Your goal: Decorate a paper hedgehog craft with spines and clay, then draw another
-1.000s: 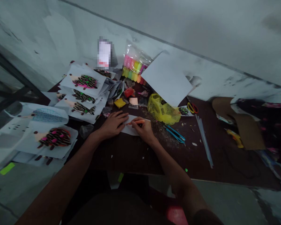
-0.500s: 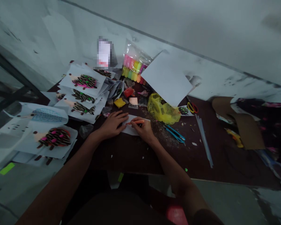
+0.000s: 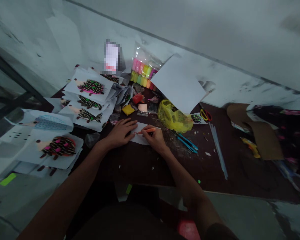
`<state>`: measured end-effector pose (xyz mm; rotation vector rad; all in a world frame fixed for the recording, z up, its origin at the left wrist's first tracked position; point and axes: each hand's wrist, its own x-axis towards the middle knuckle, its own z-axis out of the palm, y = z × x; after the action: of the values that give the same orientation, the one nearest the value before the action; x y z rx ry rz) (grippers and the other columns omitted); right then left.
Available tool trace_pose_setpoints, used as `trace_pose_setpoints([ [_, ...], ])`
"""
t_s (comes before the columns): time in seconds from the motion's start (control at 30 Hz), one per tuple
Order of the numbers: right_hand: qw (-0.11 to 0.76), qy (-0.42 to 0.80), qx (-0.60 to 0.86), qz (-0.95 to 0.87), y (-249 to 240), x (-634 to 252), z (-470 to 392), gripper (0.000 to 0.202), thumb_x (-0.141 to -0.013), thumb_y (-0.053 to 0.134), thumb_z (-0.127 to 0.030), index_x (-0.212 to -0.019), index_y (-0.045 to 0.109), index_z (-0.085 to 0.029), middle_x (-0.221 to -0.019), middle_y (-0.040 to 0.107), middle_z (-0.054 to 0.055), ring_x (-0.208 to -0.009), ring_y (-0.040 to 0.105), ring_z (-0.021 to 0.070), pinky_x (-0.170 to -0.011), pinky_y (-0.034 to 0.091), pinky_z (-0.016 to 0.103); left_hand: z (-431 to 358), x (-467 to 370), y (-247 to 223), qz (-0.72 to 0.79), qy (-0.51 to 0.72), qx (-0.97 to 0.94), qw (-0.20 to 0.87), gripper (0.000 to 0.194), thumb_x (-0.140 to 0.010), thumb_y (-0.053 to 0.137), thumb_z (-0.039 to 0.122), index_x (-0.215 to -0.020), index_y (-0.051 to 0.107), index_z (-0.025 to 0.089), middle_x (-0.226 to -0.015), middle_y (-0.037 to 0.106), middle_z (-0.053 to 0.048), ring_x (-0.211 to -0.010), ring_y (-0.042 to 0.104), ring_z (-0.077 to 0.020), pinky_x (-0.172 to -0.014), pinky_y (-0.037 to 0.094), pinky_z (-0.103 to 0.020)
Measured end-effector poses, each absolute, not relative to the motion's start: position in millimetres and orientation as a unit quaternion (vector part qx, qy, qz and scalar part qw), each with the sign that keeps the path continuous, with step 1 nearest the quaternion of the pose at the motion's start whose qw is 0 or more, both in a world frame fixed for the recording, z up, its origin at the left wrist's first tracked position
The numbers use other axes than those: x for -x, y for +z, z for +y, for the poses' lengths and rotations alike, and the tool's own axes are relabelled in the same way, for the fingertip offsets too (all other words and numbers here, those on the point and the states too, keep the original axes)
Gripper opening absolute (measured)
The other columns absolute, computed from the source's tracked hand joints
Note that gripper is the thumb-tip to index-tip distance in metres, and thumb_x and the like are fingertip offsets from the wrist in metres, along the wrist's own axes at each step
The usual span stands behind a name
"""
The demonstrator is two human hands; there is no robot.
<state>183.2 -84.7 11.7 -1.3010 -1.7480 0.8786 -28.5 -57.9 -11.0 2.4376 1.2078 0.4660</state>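
Fingers spread, my left hand (image 3: 121,133) lies flat at the left edge of a small white sheet of paper (image 3: 139,140) on the dark table. My right hand (image 3: 156,138) is closed around an orange pen (image 3: 150,130), whose tip points left and rests at the paper's surface. A small reddish mark shows near the tip. Just beyond the paper are a yellow block of clay (image 3: 128,109), a pale pink block (image 3: 142,108) and a red lump (image 3: 138,98).
Stacked hedgehog pictures (image 3: 90,87) cover the left. Behind are a bag of colourful clay (image 3: 143,71) and a large white sheet (image 3: 178,83). To the right lie a yellow plastic bag (image 3: 173,116), blue-handled tool (image 3: 187,142), scissors (image 3: 205,114), clear sticks (image 3: 218,150) and brown cardboard (image 3: 265,140).
My right hand and the pen have shifted very slightly to the right over the paper. My left hand stays in place.
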Motion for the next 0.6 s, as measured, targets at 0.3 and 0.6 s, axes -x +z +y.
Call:
trace_pose_setpoints([
  [0.3, 0.394, 0.343, 0.492, -0.696, 6.2, -178.8, -83.7, 0.026, -0.093, 0.062, -0.036, -0.076, 0.075, -0.02, -0.083, 0.074, 0.004, -0.073, 0.067, 0.015, -0.069, 0.048, 0.026, -58.3, 28.2, -9.1, 0.428, 0.158, -0.867, 0.2, 0.051, -0.098, 0.043, 0.044, -0.142, 0.058, 0.024, -0.157, 0.048, -0.006, -0.149, 0.034, -0.0325, -0.12, 0.028, -0.055],
  [0.6, 0.395, 0.344, 0.5, -0.69, 12.5, -182.5, -82.9, 0.022, -0.09, 0.063, -0.031, -0.077, 0.076, -0.018, -0.075, 0.073, 0.003, -0.066, 0.065, 0.0135, -0.062, 0.046, 0.025, -57.8, 28.3, -8.0, 0.431, 0.147, -0.868, 0.196, 0.052, -0.097, 0.045, 0.043, -0.143, 0.057, 0.023, -0.158, 0.047, -0.005, -0.149, 0.034, -0.0322, -0.121, 0.029, -0.054],
])
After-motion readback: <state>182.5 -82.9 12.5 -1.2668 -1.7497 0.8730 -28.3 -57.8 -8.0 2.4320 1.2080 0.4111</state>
